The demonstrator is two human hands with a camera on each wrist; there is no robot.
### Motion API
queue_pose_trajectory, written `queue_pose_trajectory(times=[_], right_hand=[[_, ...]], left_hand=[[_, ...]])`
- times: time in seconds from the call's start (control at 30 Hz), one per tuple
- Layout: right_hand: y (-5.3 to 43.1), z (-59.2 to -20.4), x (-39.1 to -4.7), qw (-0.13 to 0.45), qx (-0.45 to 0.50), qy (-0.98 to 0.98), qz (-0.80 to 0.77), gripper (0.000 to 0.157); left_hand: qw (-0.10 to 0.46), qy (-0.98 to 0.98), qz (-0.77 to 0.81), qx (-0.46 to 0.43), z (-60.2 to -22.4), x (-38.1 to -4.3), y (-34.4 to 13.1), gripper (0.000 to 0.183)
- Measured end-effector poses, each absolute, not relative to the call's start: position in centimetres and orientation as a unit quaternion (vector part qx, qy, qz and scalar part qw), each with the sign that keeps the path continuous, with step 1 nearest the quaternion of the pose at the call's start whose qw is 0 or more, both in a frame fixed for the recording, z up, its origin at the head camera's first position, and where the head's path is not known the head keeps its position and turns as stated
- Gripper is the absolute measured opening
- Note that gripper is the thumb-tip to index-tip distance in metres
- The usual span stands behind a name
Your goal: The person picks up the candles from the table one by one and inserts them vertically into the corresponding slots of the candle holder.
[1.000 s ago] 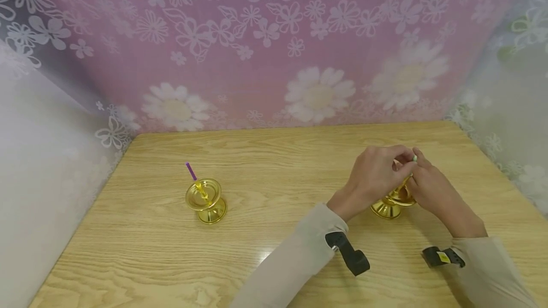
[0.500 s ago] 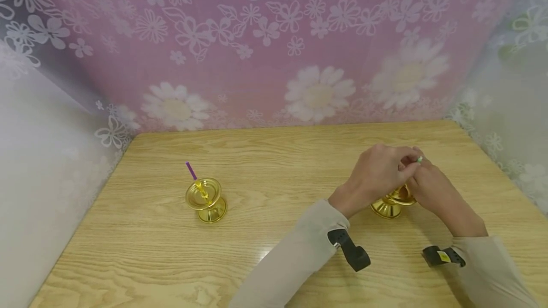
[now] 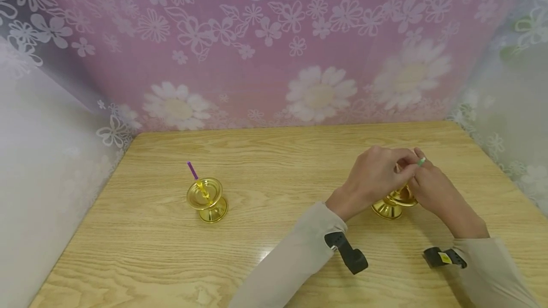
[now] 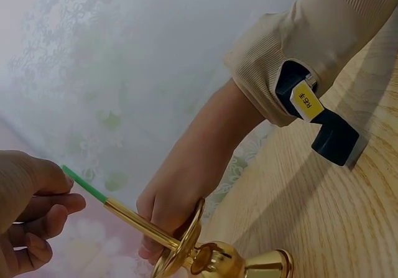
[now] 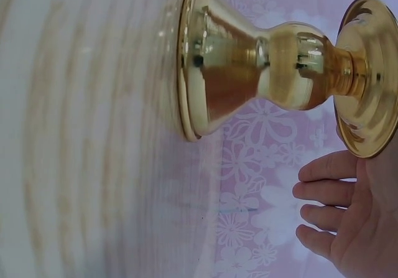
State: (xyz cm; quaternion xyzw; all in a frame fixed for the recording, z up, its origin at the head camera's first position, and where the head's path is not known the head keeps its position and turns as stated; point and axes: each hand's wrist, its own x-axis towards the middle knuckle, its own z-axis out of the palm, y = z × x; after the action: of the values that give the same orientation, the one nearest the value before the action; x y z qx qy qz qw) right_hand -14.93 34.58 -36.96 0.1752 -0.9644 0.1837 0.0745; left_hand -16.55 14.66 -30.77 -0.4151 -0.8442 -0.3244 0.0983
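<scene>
A thin green candle (image 4: 86,185) stands in the gold tube (image 4: 140,222) rising from a gold candle holder (image 5: 292,66) on the table's right. My left hand (image 3: 373,175) pinches the candle near its tip between thumb and finger. Lower down, my right hand (image 3: 441,194) holds the candle holder around the tube's base, just above the dish; the dish partly hides this contact. In the right wrist view, several fingers (image 5: 326,192) of that hand hang loosely past the dish rim. In the head view, both hands cover most of the tube.
A second gold candle holder (image 3: 212,210) stands on the left of the wooden table (image 3: 274,165), with a purple candle (image 3: 192,170) leaning in it. Flowered panels (image 3: 265,61) enclose the back and sides. Dark straps (image 3: 348,253) circle both wrists.
The left fingers and the green candle tip have shifted slightly to the right, and more of the tip shows. The right hand stays almost still on the holder.
</scene>
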Motion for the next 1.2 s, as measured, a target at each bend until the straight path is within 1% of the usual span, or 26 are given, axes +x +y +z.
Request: queue_pose_trajectory(times=[0.13, 0.3, 0.37, 0.47, 0.63, 0.87, 0.97, 1.2], right_hand=[[34.6, -36.8, -14.9, 0.049, 0.155, -0.967, 0.196, 0.043], [34.5, -36.7, -15.0, 0.031, 0.148, -0.968, 0.199, 0.046], [34.3, -36.7, -15.1, 0.032, 0.143, -0.968, 0.203, 0.048], [34.1, -36.7, -15.2, 0.038, 0.137, -0.968, 0.207, 0.058], [34.0, -36.7, -15.3, 0.052, 0.141, -0.967, 0.206, 0.058], [33.9, -36.7, -15.5, 0.052, 0.146, -0.965, 0.214, 0.058], [34.1, -36.7, -15.5, 0.053, 0.146, -0.964, 0.217, 0.058], [34.5, -36.5, -15.4, 0.043, 0.142, -0.961, 0.234, 0.057]], left_hand=[[0.1, -0.848, -0.33, -0.403, -30.8, -16.6, 14.2, 0.021], [0.102, -0.849, -0.326, -0.403, -30.9, -16.7, 13.3, 0.018], [0.106, -0.852, -0.323, -0.398, -31.0, -16.7, 12.7, 0.016], [0.117, -0.855, -0.323, -0.388, -31.4, -16.8, 11.7, 0.013], [0.127, -0.859, -0.324, -0.375, -32.0, -16.7, 10.4, 0.011], [0.145, -0.884, -0.254, -0.365, -31.8, -15.6, 8.2, 0.018], [0.161, -0.89, -0.237, -0.356, -31.4, -15.2, 6.8, 0.02], [0.22, -0.896, -0.208, -0.325, -30.2, -15.5, 3.6, 0.02]])
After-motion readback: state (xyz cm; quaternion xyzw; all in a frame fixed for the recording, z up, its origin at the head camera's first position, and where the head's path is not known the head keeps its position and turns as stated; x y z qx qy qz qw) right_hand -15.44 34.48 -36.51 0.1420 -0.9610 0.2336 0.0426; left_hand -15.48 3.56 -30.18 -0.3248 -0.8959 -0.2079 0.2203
